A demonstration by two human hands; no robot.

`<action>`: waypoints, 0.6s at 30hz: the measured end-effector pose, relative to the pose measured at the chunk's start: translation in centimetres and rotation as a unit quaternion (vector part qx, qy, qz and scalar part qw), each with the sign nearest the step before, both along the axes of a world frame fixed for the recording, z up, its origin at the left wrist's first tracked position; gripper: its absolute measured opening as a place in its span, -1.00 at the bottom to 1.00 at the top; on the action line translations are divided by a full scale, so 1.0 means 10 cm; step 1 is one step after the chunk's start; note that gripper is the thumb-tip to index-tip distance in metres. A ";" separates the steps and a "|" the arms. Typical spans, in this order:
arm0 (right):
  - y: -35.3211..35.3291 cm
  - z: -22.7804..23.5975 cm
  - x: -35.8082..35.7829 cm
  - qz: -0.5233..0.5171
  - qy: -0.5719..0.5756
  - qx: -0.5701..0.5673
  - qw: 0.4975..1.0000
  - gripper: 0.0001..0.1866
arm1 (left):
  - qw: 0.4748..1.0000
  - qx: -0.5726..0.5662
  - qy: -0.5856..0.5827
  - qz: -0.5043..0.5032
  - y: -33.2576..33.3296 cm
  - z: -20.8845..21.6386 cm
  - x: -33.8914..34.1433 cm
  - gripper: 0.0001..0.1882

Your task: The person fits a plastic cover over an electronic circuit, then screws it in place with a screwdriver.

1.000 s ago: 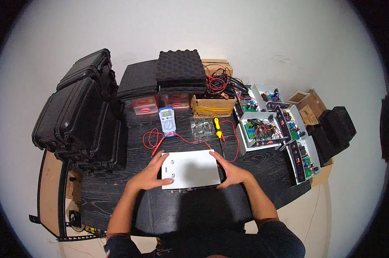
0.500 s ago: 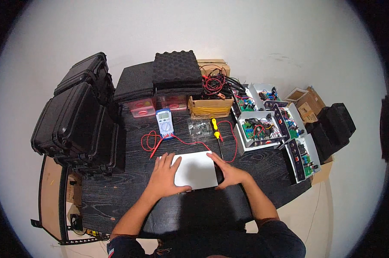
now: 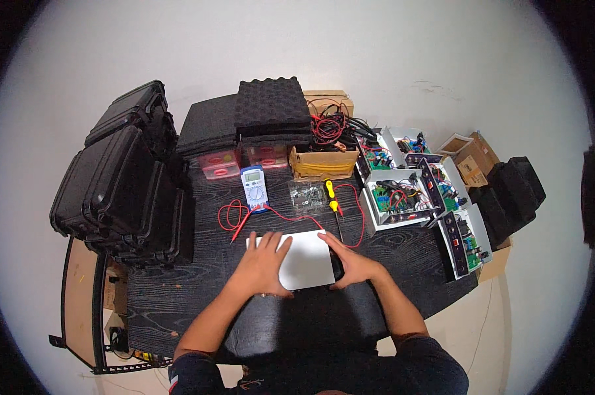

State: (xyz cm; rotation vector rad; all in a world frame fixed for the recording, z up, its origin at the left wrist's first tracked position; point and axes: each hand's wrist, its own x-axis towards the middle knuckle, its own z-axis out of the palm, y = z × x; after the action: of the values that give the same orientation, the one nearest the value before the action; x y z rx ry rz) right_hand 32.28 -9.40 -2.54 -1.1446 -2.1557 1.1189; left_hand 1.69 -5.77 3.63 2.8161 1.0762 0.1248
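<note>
A white, flat-topped case (image 3: 310,260) lies on the dark wood-grain table in front of me, a dark side showing at its right end. My left hand (image 3: 264,263) spans its left part, fingers over the top toward the far edge and thumb at the near edge. At the right end, my right hand (image 3: 355,264) grips the case, fingers at the far corner and thumb at the near one. Beyond it lie a blue-and-white multimeter (image 3: 254,187) with red test leads and a yellow-handled screwdriver (image 3: 333,197). Whatever is under the case is hidden.
Black hard cases (image 3: 113,191) are stacked at the left. Black foam (image 3: 271,105) sits on clear-and-red boxes (image 3: 218,164) at the back, beside a cardboard box (image 3: 324,164) of cables. Several open white enclosures (image 3: 397,201) with circuit boards stand right. A transparent bag (image 3: 307,197) holds small parts.
My left hand has slid right over the top of the white case, baring its far left corner. My right hand stays at the right end. The view has shifted slightly.
</note>
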 end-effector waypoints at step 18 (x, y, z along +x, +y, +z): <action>-0.28 -0.39 -0.73 -0.036 -0.075 -0.023 0.996 0.03 | 0.883 0.050 -0.465 -0.038 0.30 -0.39 0.00 0.55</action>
State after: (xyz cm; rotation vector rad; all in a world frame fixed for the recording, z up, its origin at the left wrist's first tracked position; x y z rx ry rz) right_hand 24.94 -12.24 -6.47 -1.3553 -2.1915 1.0885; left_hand 1.65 -2.77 -0.29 2.3222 0.7019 1.3740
